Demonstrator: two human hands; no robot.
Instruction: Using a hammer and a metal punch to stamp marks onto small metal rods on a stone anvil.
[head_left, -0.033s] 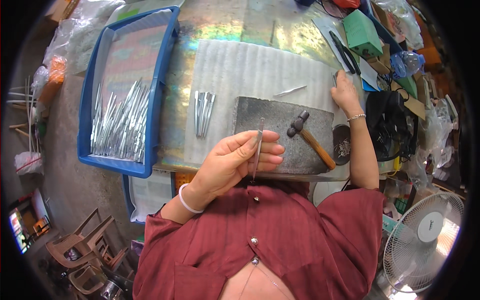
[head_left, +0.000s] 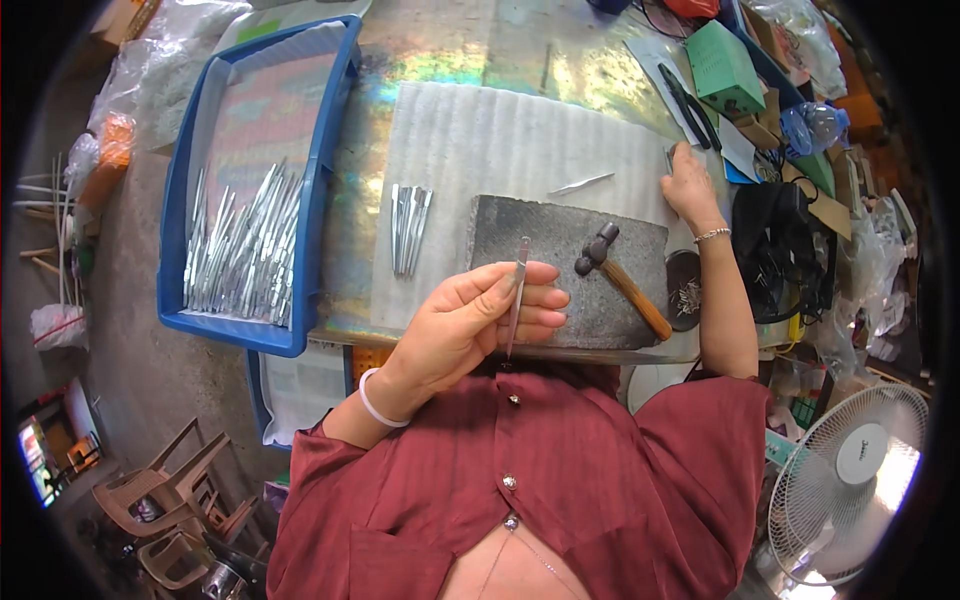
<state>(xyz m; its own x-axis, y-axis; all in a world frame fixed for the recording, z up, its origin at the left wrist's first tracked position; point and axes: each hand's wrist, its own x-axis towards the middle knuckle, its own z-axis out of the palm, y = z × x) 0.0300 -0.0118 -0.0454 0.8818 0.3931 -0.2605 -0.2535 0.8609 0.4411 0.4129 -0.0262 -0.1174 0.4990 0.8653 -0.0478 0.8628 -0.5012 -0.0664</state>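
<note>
My left hand point(head_left: 470, 315) is raised over the front edge of the bench. Its thumb pinches slim metal tweezers point(head_left: 519, 285) upright against the fingers, which are loosely stretched out. Out at the right edge of the white foam sheet point(head_left: 480, 130), my right hand point(head_left: 690, 185) is closed, with a bit of something dark and thin showing by its fingertips; what it is I cannot make out. Beyond my left hand lies a dark stone slab point(head_left: 530, 235), and on it a ball-peen hammer point(head_left: 625, 280) with a wooden handle.
A blue tray point(head_left: 325, 170) at left holds many slim metal pieces point(head_left: 245, 250). On the foam lie a small row of them point(head_left: 410, 230) and a single piece point(head_left: 582, 183). Right are a dish of small pins point(head_left: 684, 295), black-handled shears point(head_left: 690, 105), a green box point(head_left: 724, 68) and a fan point(head_left: 850, 480).
The view has shifted very slightly. Both hands keep their places and their grips.
</note>
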